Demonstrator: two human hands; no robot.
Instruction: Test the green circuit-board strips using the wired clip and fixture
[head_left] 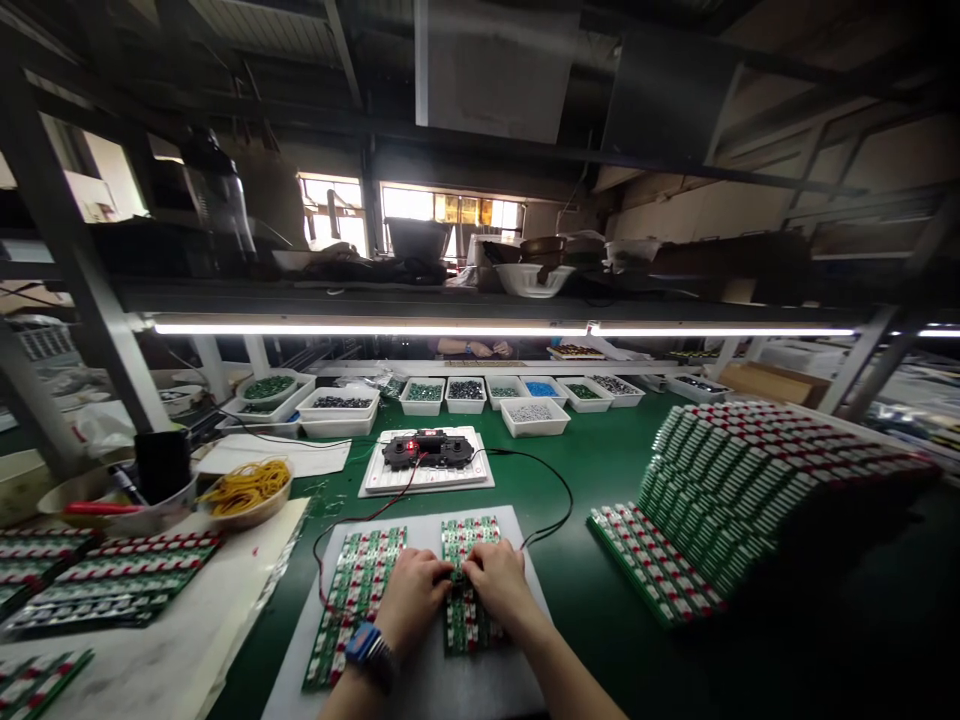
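Two green circuit board panels with white and red parts lie on a pale board (420, 690). My left hand (417, 592), with a blue watch (364, 643) on its wrist, reaches between the left panel (358, 580) and the right panel (470, 625). Its fingers are pinched together at the right panel's left edge. My right hand (498, 580) rests over that same panel, fingers closed close to the left fingertips. A small dark piece shows between the fingertips, too small to name. Red and black wires run around the panels from a black device (427, 450) with a lit red display.
White bins of small parts (535, 416) line the back. A tall stack of panels (720, 490) stands on the right beside a single panel (652, 560). At left are a bowl of yellow rubber bands (250, 487) and more panels (124, 575). Another person's hands (491, 349) show beyond.
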